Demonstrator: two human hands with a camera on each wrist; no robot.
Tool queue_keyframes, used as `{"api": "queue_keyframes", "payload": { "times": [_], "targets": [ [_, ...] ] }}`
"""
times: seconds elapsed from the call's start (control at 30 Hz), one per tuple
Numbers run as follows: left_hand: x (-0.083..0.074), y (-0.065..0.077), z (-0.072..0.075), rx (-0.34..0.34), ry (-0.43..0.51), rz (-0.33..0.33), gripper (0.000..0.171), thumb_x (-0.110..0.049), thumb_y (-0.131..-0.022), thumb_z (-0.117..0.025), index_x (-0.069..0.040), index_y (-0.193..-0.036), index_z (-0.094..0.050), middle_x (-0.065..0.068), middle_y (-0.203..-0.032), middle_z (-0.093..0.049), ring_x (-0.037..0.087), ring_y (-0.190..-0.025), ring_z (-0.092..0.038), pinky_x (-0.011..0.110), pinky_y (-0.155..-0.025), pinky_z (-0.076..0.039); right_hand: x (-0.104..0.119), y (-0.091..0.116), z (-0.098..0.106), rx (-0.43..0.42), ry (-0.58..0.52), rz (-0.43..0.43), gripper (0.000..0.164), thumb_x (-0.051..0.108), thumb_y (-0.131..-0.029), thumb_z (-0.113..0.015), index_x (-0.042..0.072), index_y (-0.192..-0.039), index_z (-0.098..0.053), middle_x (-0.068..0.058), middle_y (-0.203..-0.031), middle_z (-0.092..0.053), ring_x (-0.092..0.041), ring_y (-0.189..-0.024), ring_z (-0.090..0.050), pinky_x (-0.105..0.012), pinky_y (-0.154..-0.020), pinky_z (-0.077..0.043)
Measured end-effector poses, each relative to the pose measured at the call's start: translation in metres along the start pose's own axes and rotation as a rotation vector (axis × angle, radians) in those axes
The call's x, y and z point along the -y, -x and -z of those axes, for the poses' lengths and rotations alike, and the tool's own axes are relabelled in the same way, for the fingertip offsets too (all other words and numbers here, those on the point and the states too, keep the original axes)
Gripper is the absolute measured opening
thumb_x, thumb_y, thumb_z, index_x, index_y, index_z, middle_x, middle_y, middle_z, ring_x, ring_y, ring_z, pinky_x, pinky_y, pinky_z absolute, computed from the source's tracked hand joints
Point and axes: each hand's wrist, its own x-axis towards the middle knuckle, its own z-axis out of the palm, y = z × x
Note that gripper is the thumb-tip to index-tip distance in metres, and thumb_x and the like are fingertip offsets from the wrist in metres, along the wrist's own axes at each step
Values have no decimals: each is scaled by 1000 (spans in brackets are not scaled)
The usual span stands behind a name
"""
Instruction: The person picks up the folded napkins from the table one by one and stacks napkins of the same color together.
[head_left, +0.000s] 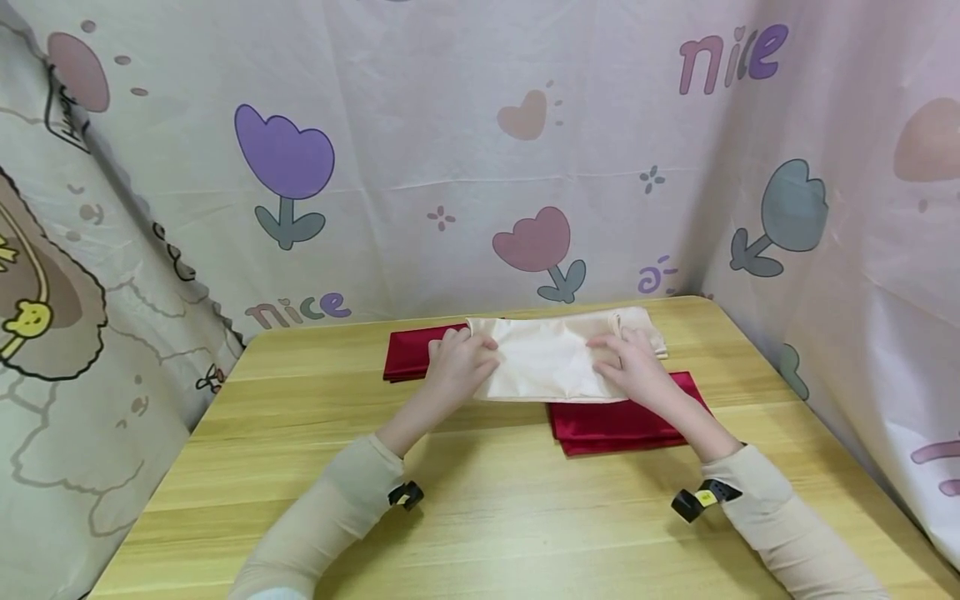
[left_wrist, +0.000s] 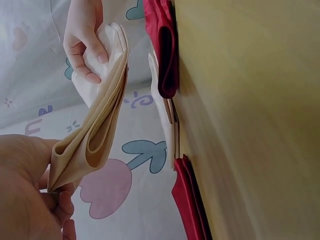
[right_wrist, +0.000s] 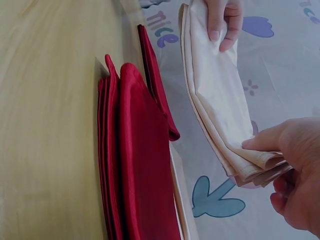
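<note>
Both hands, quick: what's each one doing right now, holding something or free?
Left hand: holding one end of the folded cream cloth, clear of the table.
Right hand: pinching the other end.

A glossy cream cloth [head_left: 551,362], folded into a layered oblong, is held raised above the wooden table [head_left: 487,517], its 9 o'clock end pinched by the left hand [head_left: 460,362] and its 3 o'clock end by the right hand [head_left: 637,367]. In the head view, a folded red cloth [head_left: 408,354] lies at its 9 o'clock, a paler folded cloth [head_left: 652,327] towards 2 o'clock, and a layered red pile [head_left: 615,429] at 4 o'clock.
</note>
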Motion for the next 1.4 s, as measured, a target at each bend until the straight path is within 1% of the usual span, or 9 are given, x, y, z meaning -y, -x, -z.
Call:
{"api": "queue_keyframes", "payload": {
  "times": [0.2,0.33,0.47,0.67,0.87,1.0,1.1,1.33,1.4],
  "targets": [
    [-3,-10,-1,-21,3,-32,14,-28,-89,-67,-22,-101,-72,2,-93,-63,24,-92,-52,41,-77,-36,-6,-4,2,-18,18,-19,33,10,-87,-71,7,-119,-67,-13,-90,-54,-29,-94,-39,-36,-77,-29],
    [-6,-13,-3,-24,24,-50,13,-27,-90,-67,-22,-101,-71,2,-90,-61,24,-90,-51,40,-76,-35,-9,-5,5,-58,26,12,31,7,-85,-71,6,-116,-67,-13,-88,-53,-30,-95,-39,-38,-78,-30],
    [-8,-17,-7,-31,30,-62,14,-29,-90,-67,-22,-101,-71,1,-92,-62,24,-94,-52,40,-77,-35,-13,-8,10,-98,41,60,30,4,-83,-72,4,-113,-68,-15,-89,-55,-32,-95,-39,-40,-79,-29],
    [-12,-22,-9,-37,28,-72,15,-29,-90,-66,-22,-103,-71,1,-93,-62,25,-97,-52,43,-81,-36,-17,-12,17,-115,75,79,30,3,-82,-72,3,-112,-68,-17,-91,-53,-33,-91,-38,-40,-76,-28],
    [-15,-28,-12,-55,33,-88,16,-29,-90,-66,-22,-104,-71,0,-92,-62,22,-91,-50,40,-79,-35,-21,-16,21,-144,96,79,30,2,-80,-73,3,-111,-69,-19,-92,-58,-36,-92,-41,-44,-79,-31],
    [-17,-33,-14,-37,39,-87,18,-30,-92,-65,-22,-107,-71,0,-95,-63,22,-90,-49,39,-78,-34,-24,-18,25,-156,116,94,31,1,-79,-73,2,-109,-69,-19,-91,-60,-36,-91,-41,-44,-79,-30],
    [-19,-36,-15,-16,35,-82,19,-31,-93,-65,-22,-109,-70,0,-98,-63,22,-92,-50,39,-79,-35,-26,-20,28,-168,136,111,30,1,-78,-74,1,-108,-69,-20,-93,-63,-36,-91,-42,-46,-80,-30],
    [-24,-43,-16,-8,36,-72,22,-31,-91,-66,-23,-112,-70,0,-103,-66,23,-96,-52,40,-83,-36,-30,-25,36,-196,173,138,29,0,-77,-74,1,-106,-69,-18,-82,-56,-34,-86,-41,-46,-78,-29],
    [-25,-45,-17,-5,44,-68,22,-30,-91,-67,-24,-112,-70,0,-104,-67,23,-97,-52,40,-84,-36,-31,-26,38,-199,185,149,28,1,-77,-74,1,-105,-69,-17,-82,-57,-33,-84,-41,-46,-79,-28]
  ]
}}
